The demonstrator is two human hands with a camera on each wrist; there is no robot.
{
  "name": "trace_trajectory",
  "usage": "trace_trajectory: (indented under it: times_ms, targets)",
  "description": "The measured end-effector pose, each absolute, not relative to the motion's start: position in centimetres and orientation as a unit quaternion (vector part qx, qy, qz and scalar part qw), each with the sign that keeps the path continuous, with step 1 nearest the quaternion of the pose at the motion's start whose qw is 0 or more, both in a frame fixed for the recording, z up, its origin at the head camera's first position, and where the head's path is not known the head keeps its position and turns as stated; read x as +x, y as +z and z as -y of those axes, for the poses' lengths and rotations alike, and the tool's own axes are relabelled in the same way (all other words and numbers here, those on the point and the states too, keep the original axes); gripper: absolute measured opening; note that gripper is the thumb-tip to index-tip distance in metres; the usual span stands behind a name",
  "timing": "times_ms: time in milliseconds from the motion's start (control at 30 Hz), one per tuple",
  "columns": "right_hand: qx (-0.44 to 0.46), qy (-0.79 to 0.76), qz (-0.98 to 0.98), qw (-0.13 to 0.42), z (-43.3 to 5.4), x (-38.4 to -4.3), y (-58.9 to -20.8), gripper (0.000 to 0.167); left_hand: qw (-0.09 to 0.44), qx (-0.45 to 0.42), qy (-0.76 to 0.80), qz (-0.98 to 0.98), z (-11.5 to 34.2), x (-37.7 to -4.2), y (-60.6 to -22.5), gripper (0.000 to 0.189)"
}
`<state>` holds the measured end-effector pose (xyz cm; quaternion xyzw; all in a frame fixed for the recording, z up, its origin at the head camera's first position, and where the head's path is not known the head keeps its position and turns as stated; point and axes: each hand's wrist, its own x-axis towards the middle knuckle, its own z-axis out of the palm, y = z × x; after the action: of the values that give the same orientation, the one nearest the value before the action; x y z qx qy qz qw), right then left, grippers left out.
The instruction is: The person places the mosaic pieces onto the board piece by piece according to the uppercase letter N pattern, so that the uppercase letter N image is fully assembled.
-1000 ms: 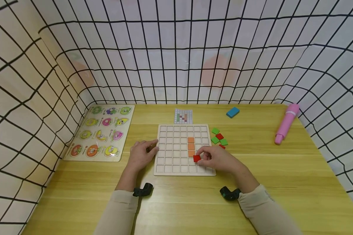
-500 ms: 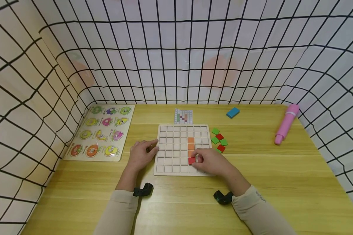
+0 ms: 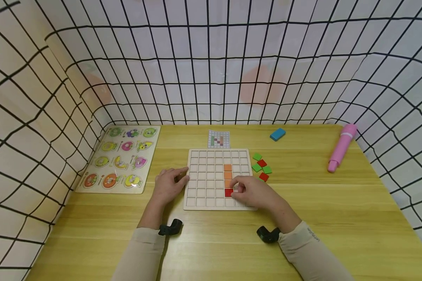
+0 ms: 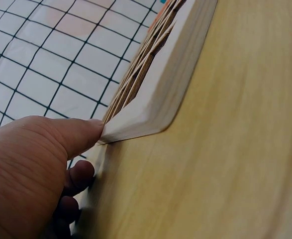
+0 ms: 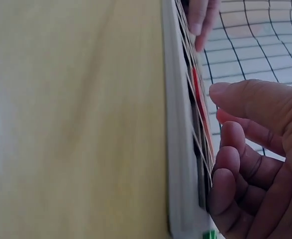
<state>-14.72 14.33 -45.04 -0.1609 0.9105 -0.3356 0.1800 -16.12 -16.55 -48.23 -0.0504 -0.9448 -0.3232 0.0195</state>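
A red square tile [image 3: 228,192] lies in a cell of the wooden grid board [image 3: 201,202], just below a column of 3 orange tiles [image 3: 227,175]. My right hand [image 3: 254,191] is above the board's right part, its thumb beside the red tile's right edge. In the right wrist view, the thumb [image 5: 238,97] and forefinger stand apart with nothing visible between them, the other fingers loosely curled. My left hand [image 3: 168,185] rests at the board's left edge. Its thumb tip [image 4: 93,130] touches the board's side in the left wrist view.
Green and red tiles [image 3: 261,163] lie loose right of the board. A printed grid card [image 3: 219,139] sits behind it. Farther off are a blue block [image 3: 278,134], a pink cylindrical stick [image 3: 342,148] and a fruit puzzle board [image 3: 117,160]. Grid-patterned cloth walls [image 3: 211,66] surround the table.
My right hand has moved left and set the red tile into the cell under the orange ones, then drawn slightly back from it. The left hand has stayed in place.
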Motion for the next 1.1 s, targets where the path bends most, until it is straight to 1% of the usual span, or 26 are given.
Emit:
trace_trajectory:
  times_ms: [267,467,800,1100]
  targets:
    - [-0.111,-0.346,-0.918,0.16,-17.7,-16.1,-45.1,0.024,0.025,-0.053,-0.321,0.945,16.5,-16.1,-48.3,0.038]
    - [-0.092,-0.333,-0.928,0.136,-20.3,-16.9,-45.5,0.024,0.025,-0.05,-0.324,0.944,16.5,-16.1,-48.3,0.038]
    - [-0.074,-0.298,-0.942,0.137,-22.0,-17.3,-45.7,0.027,0.023,-0.048,-0.324,0.944,16.6,-16.1,-48.3,0.039]
    - [-0.083,-0.306,-0.937,0.146,-23.2,-17.3,-45.6,0.015,0.022,-0.047,-0.324,0.945,16.5,-16.1,-48.4,0.039]
